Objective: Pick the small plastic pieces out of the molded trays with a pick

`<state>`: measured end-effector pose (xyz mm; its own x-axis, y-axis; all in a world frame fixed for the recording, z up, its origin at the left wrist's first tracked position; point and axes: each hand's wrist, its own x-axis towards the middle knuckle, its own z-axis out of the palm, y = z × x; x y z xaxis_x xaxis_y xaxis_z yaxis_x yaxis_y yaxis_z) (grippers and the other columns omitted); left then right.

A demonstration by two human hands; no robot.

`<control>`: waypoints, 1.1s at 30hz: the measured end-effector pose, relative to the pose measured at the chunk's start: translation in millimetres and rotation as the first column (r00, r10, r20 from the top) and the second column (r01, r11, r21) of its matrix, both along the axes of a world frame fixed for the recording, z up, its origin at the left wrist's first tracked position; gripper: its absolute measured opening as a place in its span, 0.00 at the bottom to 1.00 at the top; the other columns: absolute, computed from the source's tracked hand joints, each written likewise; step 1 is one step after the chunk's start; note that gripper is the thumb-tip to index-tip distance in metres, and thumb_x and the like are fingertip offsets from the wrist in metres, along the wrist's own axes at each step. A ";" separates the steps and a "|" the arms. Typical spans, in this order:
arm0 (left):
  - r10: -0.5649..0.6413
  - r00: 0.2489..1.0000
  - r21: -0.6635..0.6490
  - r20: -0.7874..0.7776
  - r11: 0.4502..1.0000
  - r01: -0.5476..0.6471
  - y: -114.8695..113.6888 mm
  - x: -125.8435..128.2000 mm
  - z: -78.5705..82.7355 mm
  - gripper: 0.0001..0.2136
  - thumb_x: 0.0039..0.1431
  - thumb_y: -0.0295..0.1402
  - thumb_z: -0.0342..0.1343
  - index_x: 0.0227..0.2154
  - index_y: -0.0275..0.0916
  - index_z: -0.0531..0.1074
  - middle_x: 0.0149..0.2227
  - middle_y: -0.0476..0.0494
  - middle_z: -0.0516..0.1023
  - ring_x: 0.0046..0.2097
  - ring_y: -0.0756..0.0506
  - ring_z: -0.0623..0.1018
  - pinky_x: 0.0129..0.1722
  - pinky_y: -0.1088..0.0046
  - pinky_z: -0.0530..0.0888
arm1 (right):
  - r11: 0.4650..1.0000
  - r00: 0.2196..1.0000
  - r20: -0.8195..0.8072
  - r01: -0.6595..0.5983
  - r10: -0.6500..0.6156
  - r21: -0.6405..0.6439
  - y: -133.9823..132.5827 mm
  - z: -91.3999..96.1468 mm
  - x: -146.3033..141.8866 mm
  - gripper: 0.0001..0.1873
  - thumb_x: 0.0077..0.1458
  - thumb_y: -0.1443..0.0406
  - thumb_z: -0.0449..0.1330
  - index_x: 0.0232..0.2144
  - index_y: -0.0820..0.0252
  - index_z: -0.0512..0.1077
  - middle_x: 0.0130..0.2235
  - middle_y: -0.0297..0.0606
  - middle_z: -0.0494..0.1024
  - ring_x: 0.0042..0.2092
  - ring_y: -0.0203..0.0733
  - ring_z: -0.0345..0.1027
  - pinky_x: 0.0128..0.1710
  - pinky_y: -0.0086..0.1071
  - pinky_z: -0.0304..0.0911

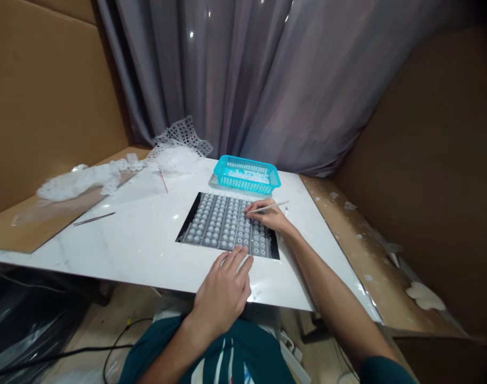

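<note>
Left hand (225,288) flat, fingers loosely together, on near edge of dotted sheet (219,221). Right hand (269,216) pinches stick (267,208), perhaps a pick, near sheet's right edge. Basket (243,184) just beyond far edge; worktop (147,234) open leftward.

The tabletop (147,234) left of the dotted sheet (223,221) lay open, except for a thin metal tool (94,218) near the left edge. A turquoise basket (246,175) stood just behind the sheet; perforated white scraps (91,178) crowded the rear left. The right hand (269,216), pinching a thin stick (267,208), and the flat left hand (223,290) covered the sheet's near right part.
</note>
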<state>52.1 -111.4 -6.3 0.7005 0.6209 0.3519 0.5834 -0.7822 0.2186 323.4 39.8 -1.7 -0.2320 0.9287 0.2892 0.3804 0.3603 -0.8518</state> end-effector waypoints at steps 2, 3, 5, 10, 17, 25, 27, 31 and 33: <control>0.002 1.000 0.002 -0.005 1.000 -0.002 -0.3 -0.2 0.2 0.21 0.76 0.32 0.48 0.68 0.39 0.65 0.72 0.37 0.67 0.74 0.37 0.64 0.70 0.51 0.64 | 1.000 1.000 0.017 -0.016 0.015 0.007 -1.9 0.3 -0.6 0.08 0.55 0.60 0.74 0.28 0.58 0.83 0.41 0.44 0.88 0.44 0.52 0.83 0.45 0.40 0.76; 0.003 1.000 0.001 -0.008 1.000 -0.003 -0.4 -0.2 0.4 0.21 0.76 0.32 0.48 0.68 0.39 0.65 0.72 0.37 0.67 0.74 0.37 0.64 0.70 0.51 0.64 | 1.000 1.000 0.024 -0.017 0.017 0.014 -2.3 0.0 -1.2 0.08 0.55 0.60 0.74 0.29 0.58 0.83 0.41 0.44 0.88 0.44 0.52 0.83 0.45 0.40 0.76; 0.004 1.000 0.001 -0.009 1.000 -0.004 -0.6 -0.1 0.6 0.21 0.76 0.32 0.48 0.69 0.39 0.65 0.72 0.38 0.68 0.74 0.38 0.64 0.70 0.52 0.64 | 0.999 0.999 0.043 -0.012 0.010 0.036 -2.5 -1.0 -2.5 0.07 0.56 0.61 0.73 0.29 0.57 0.83 0.42 0.44 0.88 0.45 0.52 0.83 0.46 0.40 0.76; 0.006 1.000 0.008 -0.002 1.000 -0.006 -0.5 -0.2 0.8 0.21 0.76 0.32 0.48 0.68 0.39 0.66 0.72 0.39 0.68 0.74 0.39 0.64 0.70 0.53 0.64 | 0.989 0.990 0.139 0.004 -0.025 0.150 -5.0 -1.5 -5.7 0.05 0.59 0.63 0.72 0.31 0.56 0.83 0.42 0.42 0.88 0.46 0.52 0.82 0.49 0.42 0.74; 0.001 1.000 0.007 0.003 1.000 -0.001 -0.4 -0.7 1.5 0.21 0.76 0.32 0.48 0.68 0.40 0.66 0.72 0.38 0.68 0.74 0.38 0.64 0.70 0.53 0.65 | 0.944 0.949 0.277 0.053 -0.149 0.325 -11.0 -2.8 -17.0 0.06 0.64 0.65 0.66 0.35 0.53 0.82 0.42 0.39 0.88 0.47 0.51 0.81 0.51 0.43 0.72; 0.001 1.000 0.008 0.004 1.000 -0.001 -0.2 -0.9 0.5 0.22 0.76 0.32 0.48 0.69 0.40 0.65 0.72 0.39 0.68 0.74 0.39 0.64 0.70 0.53 0.65 | 0.908 0.942 -0.052 0.333 -0.331 0.252 -2.8 0.5 -4.3 0.08 0.60 0.62 0.68 0.28 0.56 0.79 0.38 0.42 0.87 0.42 0.52 0.82 0.44 0.41 0.74; -0.002 1.000 0.009 0.003 1.000 0.002 0.0 -1.2 0.1 0.22 0.76 0.32 0.48 0.69 0.40 0.65 0.72 0.39 0.68 0.74 0.39 0.64 0.70 0.53 0.65 | 0.920 0.948 -0.044 0.316 -0.315 0.229 -2.5 2.8 5.7 0.09 0.59 0.61 0.69 0.27 0.56 0.79 0.38 0.43 0.87 0.42 0.52 0.82 0.43 0.40 0.74; -0.002 1.000 0.011 0.003 1.000 0.002 0.3 -1.2 -1.7 0.22 0.76 0.32 0.48 0.69 0.40 0.65 0.72 0.39 0.68 0.74 0.38 0.64 0.70 0.53 0.65 | 0.964 0.978 0.047 0.191 -0.203 0.187 -5.0 2.2 16.9 0.08 0.59 0.60 0.70 0.30 0.56 0.82 0.40 0.43 0.88 0.44 0.52 0.83 0.46 0.41 0.75; 0.000 1.000 0.013 0.007 1.000 0.000 0.3 -0.9 -2.7 0.22 0.76 0.32 0.48 0.69 0.40 0.65 0.72 0.38 0.68 0.73 0.38 0.65 0.69 0.52 0.65 | 0.975 0.985 0.070 0.147 -0.160 0.165 -5.8 -0.9 15.8 0.08 0.59 0.59 0.71 0.31 0.56 0.82 0.41 0.43 0.88 0.45 0.53 0.83 0.47 0.42 0.75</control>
<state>51.3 -111.1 -9.0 0.6982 0.6162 0.3645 0.5818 -0.7850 0.2127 339.2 34.0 -2.6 -0.1193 0.8990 0.4213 0.5085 0.4198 -0.7518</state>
